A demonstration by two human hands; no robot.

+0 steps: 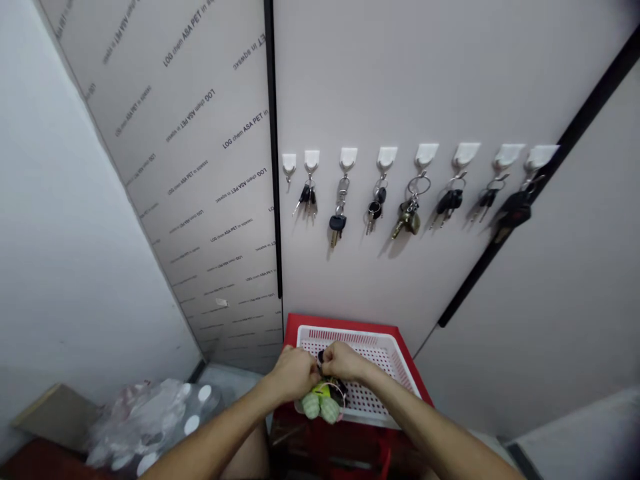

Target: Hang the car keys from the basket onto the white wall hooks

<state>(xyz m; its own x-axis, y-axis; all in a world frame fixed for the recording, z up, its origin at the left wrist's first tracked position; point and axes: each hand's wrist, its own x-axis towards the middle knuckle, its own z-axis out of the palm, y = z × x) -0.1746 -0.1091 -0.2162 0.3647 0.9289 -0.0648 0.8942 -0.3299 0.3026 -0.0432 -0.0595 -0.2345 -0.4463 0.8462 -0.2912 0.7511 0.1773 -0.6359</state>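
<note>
In the right hand (pixel 345 362), hold the pinched dark key (pixel 321 356) steady; with the left hand (pixel 295 371), curled close but too hidden to judge its grip, work gently, clear of the green plush charm (pixel 315 403) just below, best done over the white basket (pixel 401 368).

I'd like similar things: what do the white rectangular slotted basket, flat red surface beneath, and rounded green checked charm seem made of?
White basket: likely smooth plastic, with moulded-looking openings.
Red surface: perhaps smooth plastic, evenly coloured; little shows.
Green charm: probably matte stuffed fabric, from its cloth-like check and plump lobes.
</note>
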